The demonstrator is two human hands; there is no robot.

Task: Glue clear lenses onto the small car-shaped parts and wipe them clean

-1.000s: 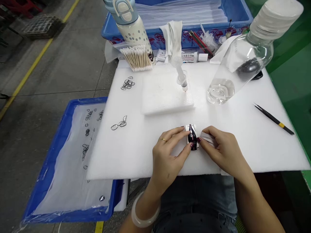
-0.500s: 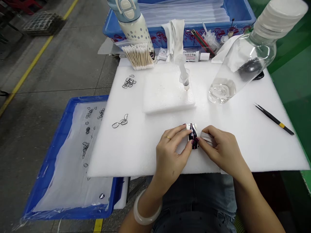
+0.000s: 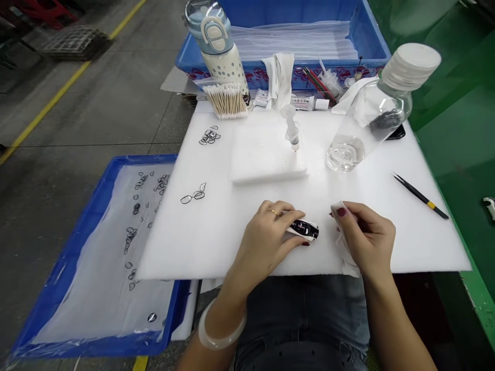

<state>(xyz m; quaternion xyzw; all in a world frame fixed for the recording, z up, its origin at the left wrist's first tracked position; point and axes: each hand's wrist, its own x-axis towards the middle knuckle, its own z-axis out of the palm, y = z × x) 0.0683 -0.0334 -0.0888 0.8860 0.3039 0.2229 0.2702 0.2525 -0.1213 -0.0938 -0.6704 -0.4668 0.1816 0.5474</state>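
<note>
Between the thumb and fingers of my left hand (image 3: 270, 234) is a small white and black toy car (image 3: 304, 230), lying lengthwise just above or on the white foam sheet (image 3: 224, 242). My right hand (image 3: 365, 232) is closed on a white cloth (image 3: 344, 247), which hangs down near the sheet's front edge. A gap separates the cloth from the car. Behind them, a syringe (image 3: 293, 135) stands in a white foam block (image 3: 266, 159). Black tweezers (image 3: 421, 196) lie to the right of my right hand.
Thin dark rings (image 3: 209, 135) lie at the sheet's left. Cotton swabs (image 3: 226, 100), a dotted bottle (image 3: 228, 67), a glue tube (image 3: 305, 103) and a blue bin (image 3: 255, 67) line the back. A clear bottle (image 3: 348, 149) stands right. A blue tray (image 3: 83, 221) sits lower left.
The car has turned from pointing away to lying sideways in my left hand. My right hand has drawn back to the right with the cloth, off the car. The view has shifted slightly.
</note>
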